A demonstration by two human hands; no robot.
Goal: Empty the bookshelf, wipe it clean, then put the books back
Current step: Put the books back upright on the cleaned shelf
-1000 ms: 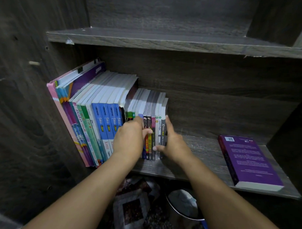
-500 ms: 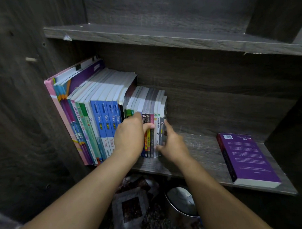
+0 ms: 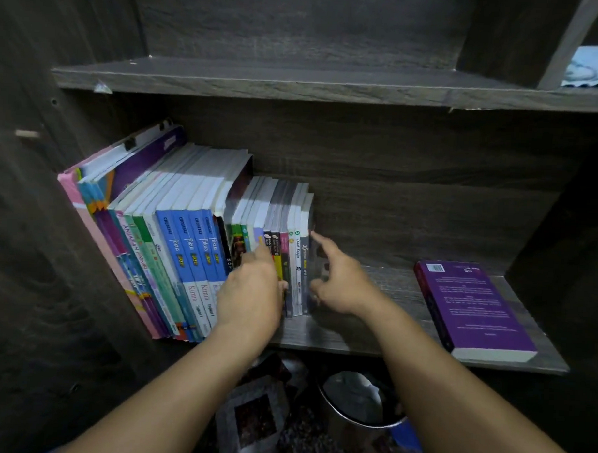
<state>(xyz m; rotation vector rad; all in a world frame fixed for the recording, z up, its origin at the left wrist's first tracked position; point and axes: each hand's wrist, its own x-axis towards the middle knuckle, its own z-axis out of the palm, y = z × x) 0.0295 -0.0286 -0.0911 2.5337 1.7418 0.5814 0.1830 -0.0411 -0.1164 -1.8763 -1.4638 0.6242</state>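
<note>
Where the books stand: an upright row of books [image 3: 188, 242] sits at 9 o'clock on the middle shelf [image 3: 372, 334], leaning on the left wall, with the tall ones left and the short ones at its right end.
Left hand [image 3: 251, 292]: at the centre of the view, fingers lightly bent and pressed on the short spines, gripping nothing.
Right hand [image 3: 339, 282]: just toward 3 o'clock of the left, forefinger straight and thumb spread. It is blurred and seems to touch the row's last book.
Purple book [image 3: 474, 307]: lies flat at 3 o'clock on the same shelf, well apart from the row.
Upper shelf [image 3: 296, 84]: at 12 o'clock.
Metal bin [image 3: 359, 401]: at 6 o'clock, below the shelf.
Pale cloth [image 3: 591, 67]: at 2 o'clock.
</note>
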